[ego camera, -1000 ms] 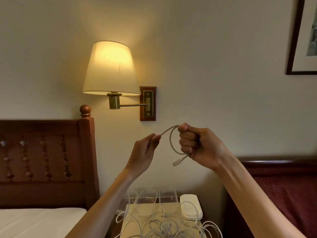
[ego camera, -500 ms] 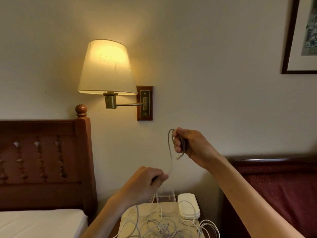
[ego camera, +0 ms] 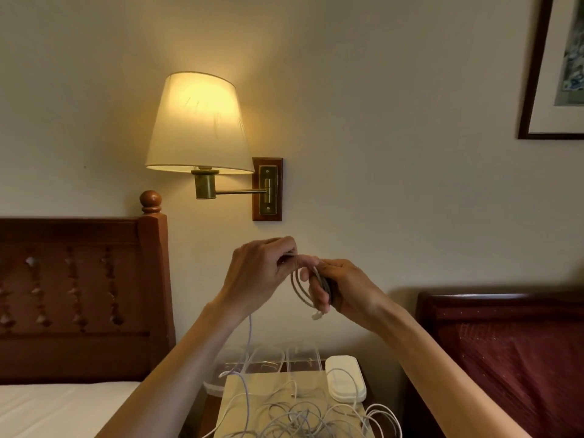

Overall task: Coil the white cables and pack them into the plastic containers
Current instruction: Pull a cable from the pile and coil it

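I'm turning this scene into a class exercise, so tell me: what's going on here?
A person is coiling a white cable in mid-air in front of a wall lamp. The right hand grips the finished loops, while the left hand pinches the strand and brings it to the coil. The rest of the cable trails down to a tangle of loose cables on the nightstand, beside clear plastic containers. Nothing looks packed yet.

Lit wall lamp (ego camera: pixel 197 124), wooden headboard (ego camera: pixel 79 279), framed picture (ego camera: pixel 556 67), white bedsheet (ego camera: pixel 57 406).
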